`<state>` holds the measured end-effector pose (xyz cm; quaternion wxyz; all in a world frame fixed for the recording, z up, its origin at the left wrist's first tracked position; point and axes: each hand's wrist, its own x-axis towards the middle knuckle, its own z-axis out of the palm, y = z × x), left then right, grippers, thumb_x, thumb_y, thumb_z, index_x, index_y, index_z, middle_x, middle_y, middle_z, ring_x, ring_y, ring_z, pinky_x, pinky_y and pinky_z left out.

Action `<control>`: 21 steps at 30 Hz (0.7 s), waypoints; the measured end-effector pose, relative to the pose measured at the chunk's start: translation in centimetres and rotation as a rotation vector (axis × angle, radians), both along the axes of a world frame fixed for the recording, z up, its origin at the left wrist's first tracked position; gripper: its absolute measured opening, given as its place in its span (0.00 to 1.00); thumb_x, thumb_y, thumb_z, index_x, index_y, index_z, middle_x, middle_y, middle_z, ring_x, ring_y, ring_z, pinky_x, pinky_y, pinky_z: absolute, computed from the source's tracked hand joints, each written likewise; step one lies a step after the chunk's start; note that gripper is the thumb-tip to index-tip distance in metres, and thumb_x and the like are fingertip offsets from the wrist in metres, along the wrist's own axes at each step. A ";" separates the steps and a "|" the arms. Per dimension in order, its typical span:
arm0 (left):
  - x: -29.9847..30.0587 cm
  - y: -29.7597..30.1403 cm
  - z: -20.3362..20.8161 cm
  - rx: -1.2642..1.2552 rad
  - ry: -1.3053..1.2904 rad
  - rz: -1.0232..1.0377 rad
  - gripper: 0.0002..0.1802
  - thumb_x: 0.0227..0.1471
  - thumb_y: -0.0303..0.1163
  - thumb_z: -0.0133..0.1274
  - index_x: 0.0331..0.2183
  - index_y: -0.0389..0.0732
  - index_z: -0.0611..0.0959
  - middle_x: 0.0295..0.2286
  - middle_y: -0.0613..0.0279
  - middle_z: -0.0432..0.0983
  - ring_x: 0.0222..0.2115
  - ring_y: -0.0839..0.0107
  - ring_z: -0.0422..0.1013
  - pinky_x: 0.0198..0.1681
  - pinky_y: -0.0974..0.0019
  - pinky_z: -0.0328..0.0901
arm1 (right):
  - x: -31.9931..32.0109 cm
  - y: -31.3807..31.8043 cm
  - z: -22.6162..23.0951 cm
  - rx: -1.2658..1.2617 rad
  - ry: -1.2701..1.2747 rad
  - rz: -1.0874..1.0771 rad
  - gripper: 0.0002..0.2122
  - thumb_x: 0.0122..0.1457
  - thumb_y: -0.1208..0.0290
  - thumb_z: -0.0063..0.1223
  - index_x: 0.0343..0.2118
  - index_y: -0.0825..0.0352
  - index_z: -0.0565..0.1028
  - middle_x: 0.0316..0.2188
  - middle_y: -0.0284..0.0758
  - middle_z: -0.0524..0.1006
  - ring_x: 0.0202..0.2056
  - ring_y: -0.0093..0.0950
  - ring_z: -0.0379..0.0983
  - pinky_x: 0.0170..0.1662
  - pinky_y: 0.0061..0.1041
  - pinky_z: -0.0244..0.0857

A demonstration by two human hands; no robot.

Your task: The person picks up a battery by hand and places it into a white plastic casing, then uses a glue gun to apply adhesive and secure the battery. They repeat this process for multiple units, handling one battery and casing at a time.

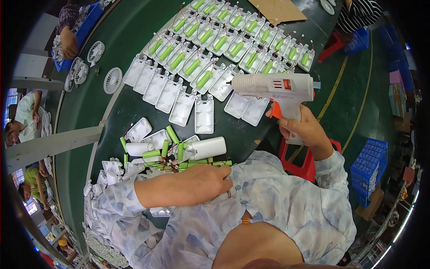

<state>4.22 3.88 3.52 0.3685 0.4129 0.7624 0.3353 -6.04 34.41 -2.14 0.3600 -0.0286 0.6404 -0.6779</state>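
My right hand (307, 127) grips a white hot glue gun (268, 86) by its handle, close to the orange trigger (275, 109). The gun's ribbed front end points left, over the white plastic casings. My left hand (204, 181) is closed near my chest, its fingertips curled out of sight. Whatever it may hold is hidden, though a bit of wire shows beside it. Just beyond it lie loose green battery cells (192, 166) with wires and a closed white casing (208, 148). Farther off, rows of open casings (204, 114) cover the table, many holding a green cell (204, 80).
White round fan grilles (113, 80) lie at the table's left edge. White parts are heaped by my left arm. A red stool (298, 168) stands right of me, blue crates (369, 168) farther right. Another person's hand (68, 42) is over a blue bin at upper left. Cardboard (280, 10) lies at the far end.
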 end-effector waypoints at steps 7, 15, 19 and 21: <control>-1.2 0.3 -0.7 -0.006 0.023 -0.117 0.06 0.50 0.28 0.52 0.29 0.35 0.77 0.31 0.48 0.68 0.27 0.50 0.72 0.31 0.52 0.67 | 0.3 -0.1 0.0 -0.007 -0.024 -0.009 0.16 0.57 0.70 0.58 0.45 0.72 0.70 0.24 0.31 0.73 0.21 0.20 0.70 0.25 0.22 0.63; -4.9 -0.9 -1.1 0.125 0.153 0.193 0.04 0.49 0.26 0.56 0.29 0.37 0.79 0.29 0.55 0.74 0.28 0.53 0.74 0.31 0.57 0.68 | 0.6 -0.1 0.3 -0.030 -0.049 -0.022 0.17 0.57 0.69 0.58 0.46 0.72 0.71 0.24 0.31 0.73 0.21 0.19 0.70 0.26 0.22 0.64; -10.1 -2.0 -1.5 0.133 0.277 0.771 0.04 0.54 0.26 0.57 0.32 0.35 0.81 0.26 0.58 0.77 0.27 0.68 0.74 0.31 0.65 0.67 | 0.6 -0.3 0.4 -0.057 -0.043 -0.035 0.18 0.57 0.69 0.58 0.48 0.72 0.72 0.28 0.31 0.74 0.22 0.19 0.69 0.27 0.22 0.64; -12.2 -1.9 -2.6 0.124 0.443 0.814 0.04 0.53 0.25 0.57 0.31 0.34 0.82 0.25 0.55 0.77 0.26 0.65 0.75 0.30 0.64 0.67 | 0.7 -0.3 0.4 -0.056 -0.042 -0.010 0.18 0.57 0.70 0.57 0.48 0.72 0.72 0.29 0.32 0.74 0.22 0.19 0.69 0.27 0.22 0.64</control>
